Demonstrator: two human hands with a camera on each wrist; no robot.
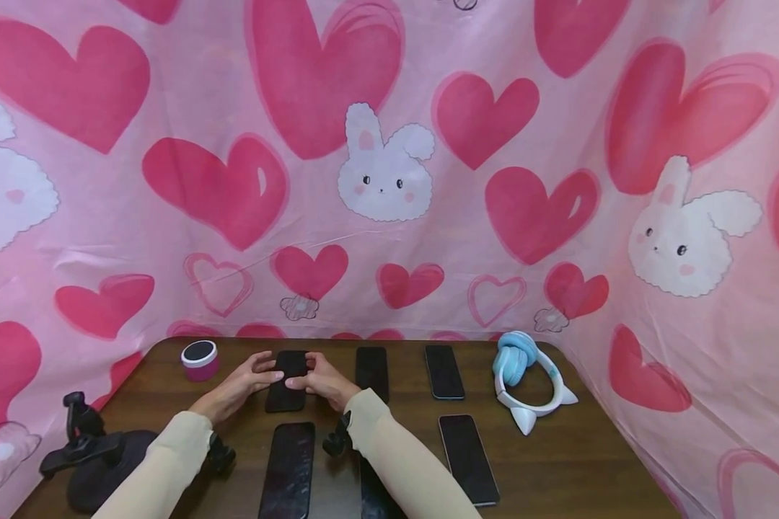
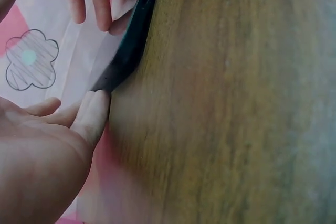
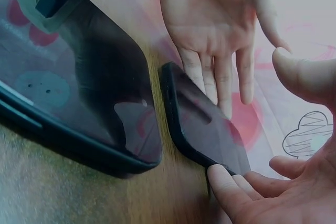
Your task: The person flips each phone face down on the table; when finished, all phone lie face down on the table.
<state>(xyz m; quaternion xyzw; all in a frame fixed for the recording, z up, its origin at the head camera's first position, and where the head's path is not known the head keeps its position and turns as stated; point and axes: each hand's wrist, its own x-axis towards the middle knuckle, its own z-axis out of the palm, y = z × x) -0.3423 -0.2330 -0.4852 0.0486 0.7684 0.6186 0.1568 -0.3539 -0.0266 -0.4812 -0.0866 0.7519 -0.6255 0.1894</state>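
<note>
At the back left of the table, a black smartphone (image 1: 287,386) lies face up between my two hands. My left hand (image 1: 243,382) is at its left side. In the left wrist view, its fingertips touch the edge of the smartphone (image 2: 126,59), with the thumb apart from it. From the other side my right hand (image 1: 324,382) reaches in. The right wrist view has its fingertips against the smartphone's (image 3: 210,124) edge, the thumb raised clear. The far side of the phone is partly hidden.
More smartphones lie around: one right of my hands (image 1: 372,371), another farther right (image 1: 444,371), two nearer (image 1: 288,472) (image 1: 469,461), and one partly under my right arm. A purple-white round speaker (image 1: 200,366), cat-ear headphones (image 1: 526,382) and a black stand (image 1: 107,461) sit at the sides.
</note>
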